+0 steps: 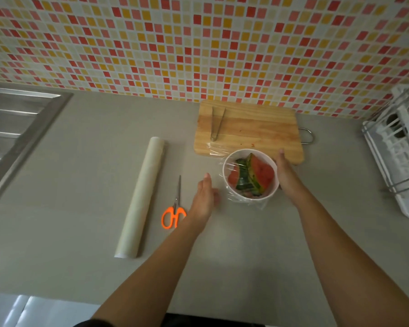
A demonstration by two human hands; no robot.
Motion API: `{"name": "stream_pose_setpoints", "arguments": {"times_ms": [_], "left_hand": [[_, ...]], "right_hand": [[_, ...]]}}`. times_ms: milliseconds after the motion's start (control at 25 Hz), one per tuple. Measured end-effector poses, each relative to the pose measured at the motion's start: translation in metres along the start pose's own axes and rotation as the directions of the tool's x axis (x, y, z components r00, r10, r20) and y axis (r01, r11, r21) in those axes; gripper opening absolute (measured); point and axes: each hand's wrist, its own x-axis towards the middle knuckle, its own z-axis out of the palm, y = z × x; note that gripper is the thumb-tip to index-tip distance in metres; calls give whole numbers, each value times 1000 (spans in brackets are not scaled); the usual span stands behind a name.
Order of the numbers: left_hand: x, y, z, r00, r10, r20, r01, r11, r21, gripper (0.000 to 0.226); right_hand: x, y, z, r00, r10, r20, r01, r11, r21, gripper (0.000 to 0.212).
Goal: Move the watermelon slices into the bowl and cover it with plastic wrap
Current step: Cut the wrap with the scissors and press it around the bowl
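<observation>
While the grey countertop (222,251) bears the round white bowl (236,194), clear plastic wrap (259,204) over its red-and-green watermelon slices (262,175), the flat right hand (285,171) presses its right wall; the left hand (204,197), fingers straight and empty, hovers just left.

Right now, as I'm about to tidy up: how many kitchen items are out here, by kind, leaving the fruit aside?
Bowl: 1
Cutting board: 1
Tongs: 1
Scissors: 1
Plastic wrap roll: 1
Dish rack: 1
Total: 6
</observation>
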Motion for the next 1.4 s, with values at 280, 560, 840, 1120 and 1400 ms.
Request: {"name": "stream_pose_setpoints", "arguments": {"times_ms": [280,560,840,1120,1400], "left_hand": [[25,9,10,997,16,-71,-25,990,-139,52],[49,21,1,1000,20,18,-20,1000,14,61],[51,26,5,995,95,42,-101,982,162,49],[53,36,10,998,66,-18,-62,982,178,31],[53,39,13,980,197,-39,-158,874,459,53]], "right_hand": [[-34,41,-7,969,202,140,-228,951,211,96],[-36,76,-7,927,368,73,-373,925,72,123],[24,26,-2,960,145,238,-198,955,219,74],[30,44,4,992,107,-63,-84,954,287,37],[35,31,-5,979,61,195,-91,985,148,70]]}}
